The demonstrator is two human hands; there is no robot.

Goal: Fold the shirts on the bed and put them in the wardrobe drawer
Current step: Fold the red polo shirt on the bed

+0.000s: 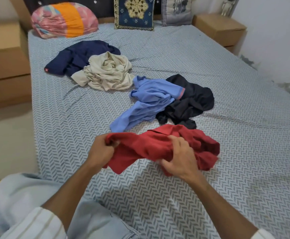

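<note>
Here the red shirt point(158, 145) lies crumpled at the near part of the bed point(244, 152). The left hand point(100, 150) clenches one edge, and the right hand point(178, 156) grasps the bunched middle. The cloth looks light, soft and limp, so it is probably better to hold it at the shoulders.

Bed point(244, 118) with grey herringbone sheet, dark tufted headboard point(102, 4). Three pillows point(134, 12) against it. Wooden nightstands point(220, 28) flank both sides. White wall point(278, 31) right.
</note>
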